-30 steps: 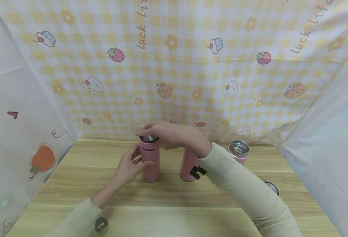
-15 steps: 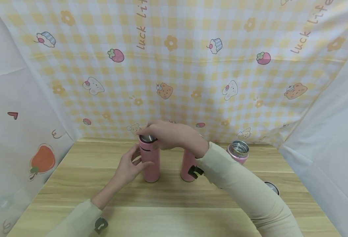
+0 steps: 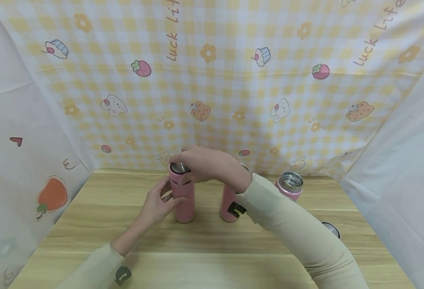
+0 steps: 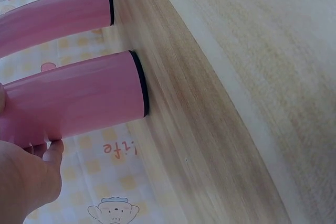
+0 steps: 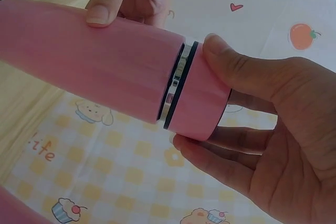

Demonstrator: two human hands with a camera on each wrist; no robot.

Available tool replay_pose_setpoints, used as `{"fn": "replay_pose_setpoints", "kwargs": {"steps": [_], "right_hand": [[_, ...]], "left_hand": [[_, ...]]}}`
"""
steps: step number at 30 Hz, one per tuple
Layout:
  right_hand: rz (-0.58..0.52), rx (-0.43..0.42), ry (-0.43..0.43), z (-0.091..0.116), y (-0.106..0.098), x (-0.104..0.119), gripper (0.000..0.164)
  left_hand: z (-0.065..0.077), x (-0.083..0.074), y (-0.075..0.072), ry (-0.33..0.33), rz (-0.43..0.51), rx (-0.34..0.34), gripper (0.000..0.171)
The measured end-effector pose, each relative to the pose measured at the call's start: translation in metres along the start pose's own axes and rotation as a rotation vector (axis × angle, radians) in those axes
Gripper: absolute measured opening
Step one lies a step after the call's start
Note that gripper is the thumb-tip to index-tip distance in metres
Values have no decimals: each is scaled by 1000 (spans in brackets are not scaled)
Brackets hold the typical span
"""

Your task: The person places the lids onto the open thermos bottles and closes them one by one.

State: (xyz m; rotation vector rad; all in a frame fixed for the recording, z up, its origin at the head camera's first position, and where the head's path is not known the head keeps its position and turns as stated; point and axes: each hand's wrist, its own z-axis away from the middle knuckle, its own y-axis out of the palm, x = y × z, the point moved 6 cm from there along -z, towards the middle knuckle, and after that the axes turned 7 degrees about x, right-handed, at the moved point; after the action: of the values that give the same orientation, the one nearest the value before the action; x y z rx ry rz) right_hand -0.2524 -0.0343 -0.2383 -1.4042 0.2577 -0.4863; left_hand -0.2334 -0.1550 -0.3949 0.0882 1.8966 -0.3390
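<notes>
A pink thermos bottle [image 3: 185, 206] stands upright on the table at centre left in the head view. My left hand [image 3: 157, 204] holds its body from the left, thumb in front. From above and the right, my right hand [image 3: 209, 163] grips the lid [image 5: 202, 90], which is pink with a silver top. In the right wrist view, a silver band shows in a narrow gap between lid and body, with my thumb and fingers on opposite sides of the lid. The left wrist view shows the bottle's black-edged base on the wood; the lid is out of that view.
A second pink bottle [image 3: 228, 202] stands just right, partly behind my right forearm. Further right is a lidless pink bottle [image 3: 290, 184] with a steel mouth. A loose lid [image 3: 331, 229] lies near the table's right side. A checked cloth [image 3: 212, 88] hangs behind.
My right hand has turned slightly on the lid, its fingers shifting round it. The right wrist moved a little left, uncovering the second bottle's top edge. My left hand stayed still.
</notes>
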Motion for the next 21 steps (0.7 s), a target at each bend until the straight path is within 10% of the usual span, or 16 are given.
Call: {"fn": "replay_pose_setpoints", "kwargs": {"steps": [21], "right_hand": [[-113,93,-83,1,0,-4,56]], "left_hand": [[1,2,-1,-13,-22,2,69]]}}
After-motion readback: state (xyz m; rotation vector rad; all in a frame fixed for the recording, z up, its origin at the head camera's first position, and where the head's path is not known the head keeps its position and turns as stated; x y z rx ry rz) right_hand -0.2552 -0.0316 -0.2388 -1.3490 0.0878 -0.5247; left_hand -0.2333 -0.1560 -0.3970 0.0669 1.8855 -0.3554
